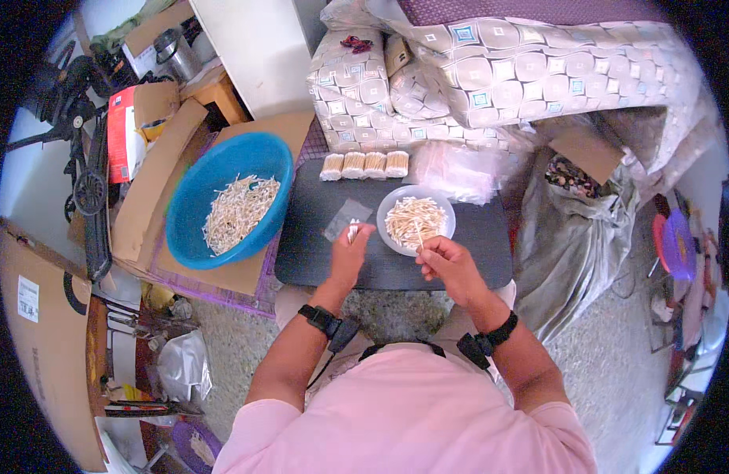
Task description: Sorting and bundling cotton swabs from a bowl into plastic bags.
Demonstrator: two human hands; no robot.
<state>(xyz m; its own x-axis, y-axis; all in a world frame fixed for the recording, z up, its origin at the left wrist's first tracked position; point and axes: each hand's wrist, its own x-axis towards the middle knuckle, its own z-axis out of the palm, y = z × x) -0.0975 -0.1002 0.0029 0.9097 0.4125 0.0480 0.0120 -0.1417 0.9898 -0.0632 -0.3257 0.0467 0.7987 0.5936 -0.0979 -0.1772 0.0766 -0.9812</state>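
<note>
My left hand (pixel 349 254) is closed around a few cotton swabs (pixel 353 231), their white tips standing up past the fingers. Just beyond it a small clear plastic bag (pixel 338 222) lies flat on the black tabletop (pixel 317 199). At the near rim of a white bowl (pixel 451 207), my right hand (pixel 450 265) pinches a cotton swab (pixel 418 242) between thumb and fingertips. Loose cotton swabs (pixel 412 220) with pale wooden sticks fill that bowl. Several packed bundles of swabs (pixel 364 166) sit in a row along the table's far edge.
Left of the table, a big blue basin (pixel 175 213) of loose swabs rests on cardboard. A stack of clear plastic bags (pixel 459 172) lies at the far right of the tabletop. Behind stands a patterned sofa (pixel 522 67); a grey sack (pixel 566 229) is on the right.
</note>
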